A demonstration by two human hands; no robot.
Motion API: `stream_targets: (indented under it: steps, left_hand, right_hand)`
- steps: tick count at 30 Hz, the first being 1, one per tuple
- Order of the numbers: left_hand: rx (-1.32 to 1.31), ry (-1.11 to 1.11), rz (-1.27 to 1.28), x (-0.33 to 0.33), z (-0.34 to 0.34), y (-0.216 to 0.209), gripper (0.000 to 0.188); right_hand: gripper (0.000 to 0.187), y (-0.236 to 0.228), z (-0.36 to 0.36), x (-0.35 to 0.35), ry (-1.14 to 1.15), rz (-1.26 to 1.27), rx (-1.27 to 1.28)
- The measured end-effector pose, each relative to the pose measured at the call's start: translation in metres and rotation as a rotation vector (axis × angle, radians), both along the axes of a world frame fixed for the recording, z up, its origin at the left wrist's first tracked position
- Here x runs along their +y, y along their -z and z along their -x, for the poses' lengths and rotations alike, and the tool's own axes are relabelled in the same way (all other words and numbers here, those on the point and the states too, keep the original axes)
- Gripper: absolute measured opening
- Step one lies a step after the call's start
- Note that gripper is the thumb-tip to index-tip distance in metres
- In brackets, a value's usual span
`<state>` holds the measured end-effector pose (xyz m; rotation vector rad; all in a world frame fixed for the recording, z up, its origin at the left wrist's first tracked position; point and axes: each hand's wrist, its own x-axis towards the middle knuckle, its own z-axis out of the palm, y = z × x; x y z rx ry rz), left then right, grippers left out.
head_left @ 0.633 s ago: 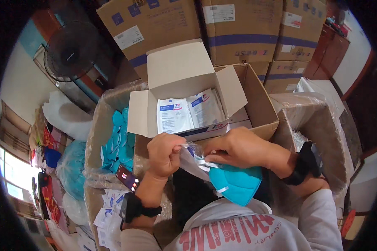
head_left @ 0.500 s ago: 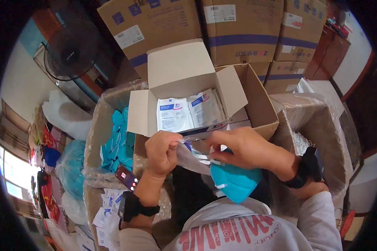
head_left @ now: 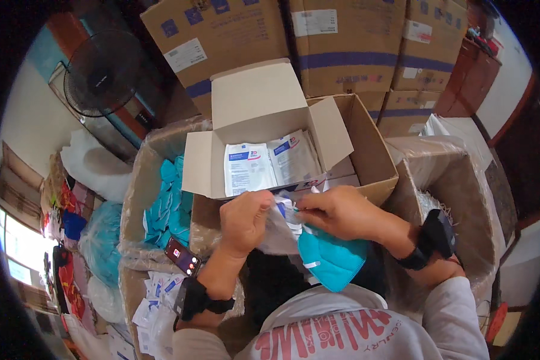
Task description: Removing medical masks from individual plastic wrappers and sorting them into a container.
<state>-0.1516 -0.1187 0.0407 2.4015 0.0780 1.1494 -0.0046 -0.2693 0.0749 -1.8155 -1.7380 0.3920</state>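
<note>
My left hand (head_left: 245, 221) is closed on the edge of a thin, whitish plastic pouch (head_left: 278, 225). Close beside it, my right hand (head_left: 337, 211) pinches a teal folded face mask (head_left: 336, 263) near the pouch's mouth. The mask hangs below my right fingers with its pointed side down, and a small white strip shows on its left edge. White bits at the fingertips may be ear loops or a slip; I cannot tell. Just beyond both hands, an open white box (head_left: 255, 96) holds two stacks of flat printed packets (head_left: 248, 171).
Teal masks (head_left: 168, 207) fill a plastic-lined carton on the left. A phone (head_left: 182, 257) lies by my left forearm, above a carton of white packets (head_left: 156, 300). Another lined carton (head_left: 480, 198) stands right. Large cartons (head_left: 348, 48) are stacked behind, and a fan (head_left: 100, 75) stands far left.
My right hand has moved slightly left and down to the pouch's mouth, bringing the mask along. My left hand has shifted a little right and down with the pouch.
</note>
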Motion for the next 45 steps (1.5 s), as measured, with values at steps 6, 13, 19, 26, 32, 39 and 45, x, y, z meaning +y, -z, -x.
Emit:
stream_targets:
  steps: [6,13,19,26,32,39,45]
  left_hand:
    - [0.040,-0.354,0.193,0.013,0.050,0.000,0.015]
    - [-0.142,-1.224,0.047,0.093,0.254,0.005,0.029]
    - [0.277,-1.834,-0.002,0.039,0.468,0.015,0.035]
    - [1.519,-1.961,0.205,0.007,0.601,0.229,0.040]
    - [1.519,-0.951,0.802,0.027,0.543,0.287,0.035]
    - [0.702,-0.739,0.819,0.068,0.283,0.041,0.038]
    - [0.559,0.567,1.183,-0.041,0.024,-0.011,0.040]
  right_hand:
    - [0.015,0.003,-0.024,-0.022,0.225,-0.272,0.910]
    - [0.023,0.064,-0.152,-0.146,0.545,-0.594,0.922]
    - [0.025,0.077,-0.224,-0.203,0.656,-0.672,1.021]
    - [0.028,0.060,-0.258,-0.223,0.689,-0.703,0.964]
    - [0.030,0.066,-0.216,-0.198,0.671,-0.692,1.000]
    - [0.033,0.032,-0.100,-0.106,0.681,-0.523,0.838]
    - [0.016,0.028,-0.029,-0.072,0.408,-0.357,0.863]
